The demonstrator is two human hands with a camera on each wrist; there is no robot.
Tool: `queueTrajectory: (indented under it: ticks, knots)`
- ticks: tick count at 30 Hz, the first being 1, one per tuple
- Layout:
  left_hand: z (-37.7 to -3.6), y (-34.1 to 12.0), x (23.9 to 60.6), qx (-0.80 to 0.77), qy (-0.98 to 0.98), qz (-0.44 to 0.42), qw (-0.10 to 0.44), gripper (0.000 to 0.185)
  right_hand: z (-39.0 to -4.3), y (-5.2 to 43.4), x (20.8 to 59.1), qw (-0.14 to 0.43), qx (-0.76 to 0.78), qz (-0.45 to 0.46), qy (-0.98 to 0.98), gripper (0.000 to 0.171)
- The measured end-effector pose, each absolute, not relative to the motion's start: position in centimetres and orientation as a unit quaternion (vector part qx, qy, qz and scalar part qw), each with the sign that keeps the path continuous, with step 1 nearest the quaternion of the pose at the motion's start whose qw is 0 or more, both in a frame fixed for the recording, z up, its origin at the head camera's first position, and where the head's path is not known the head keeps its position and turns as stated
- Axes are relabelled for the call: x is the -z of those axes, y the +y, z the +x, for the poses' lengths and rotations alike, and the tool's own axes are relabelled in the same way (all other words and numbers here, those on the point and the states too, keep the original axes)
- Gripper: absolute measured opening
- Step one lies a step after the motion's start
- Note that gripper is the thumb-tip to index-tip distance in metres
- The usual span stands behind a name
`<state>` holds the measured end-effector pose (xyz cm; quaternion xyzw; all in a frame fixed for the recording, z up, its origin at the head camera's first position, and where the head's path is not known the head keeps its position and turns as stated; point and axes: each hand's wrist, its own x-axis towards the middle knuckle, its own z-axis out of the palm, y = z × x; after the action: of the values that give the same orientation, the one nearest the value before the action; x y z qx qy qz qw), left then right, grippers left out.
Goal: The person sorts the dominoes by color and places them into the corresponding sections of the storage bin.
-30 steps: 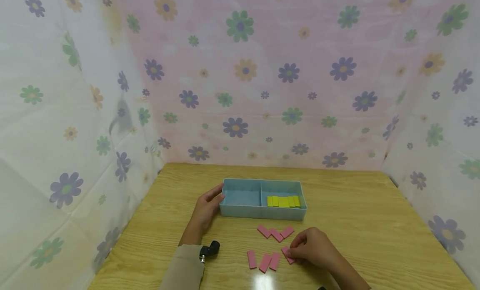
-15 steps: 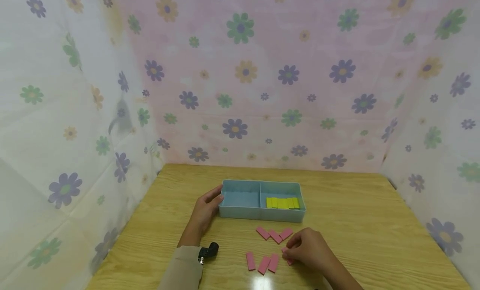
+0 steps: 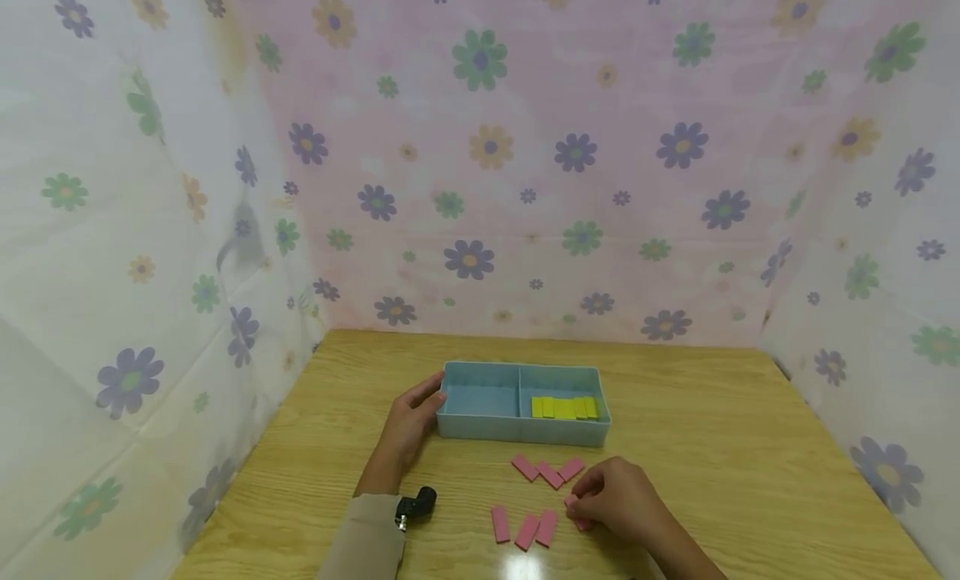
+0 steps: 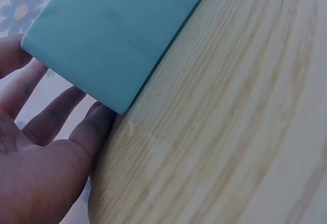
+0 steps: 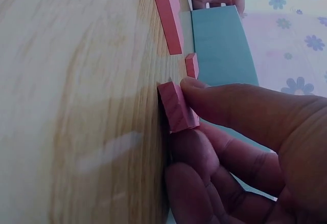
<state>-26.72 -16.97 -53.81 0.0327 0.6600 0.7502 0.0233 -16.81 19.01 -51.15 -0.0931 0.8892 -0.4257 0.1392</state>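
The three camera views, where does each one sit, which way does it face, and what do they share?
Head: above, facing forward and down at the table; shows both hands, left sleeve.
Left wrist: low by the left hand, facing the blue tray; shows palm, fingers.
Right wrist: low by the right hand, facing its pinched pink block; shows fingers.
All three share the tray.

Head view high above the table [image 3: 720, 447], facing forward-down; both wrist views close, sharing the blue tray [image 3: 525, 430].
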Motion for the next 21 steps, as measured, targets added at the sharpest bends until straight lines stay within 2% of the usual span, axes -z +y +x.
queueTrajectory:
  ticks: [14, 21]
  knots:
    - [-26.73, -16.97, 54.11, -0.752, 0.658, 0.036, 0.02, 0.052, -16.69, 19.06, 50.99, 0.127, 0.438, -0.074, 0.887, 0.023]
    - [-26.73, -16.92, 54.03, -0.76, 0.648, 0.042, 0.022, 0.053, -16.8, 18.61, 50.77, 0.108, 0.442, -0.05, 0.889, 0.017]
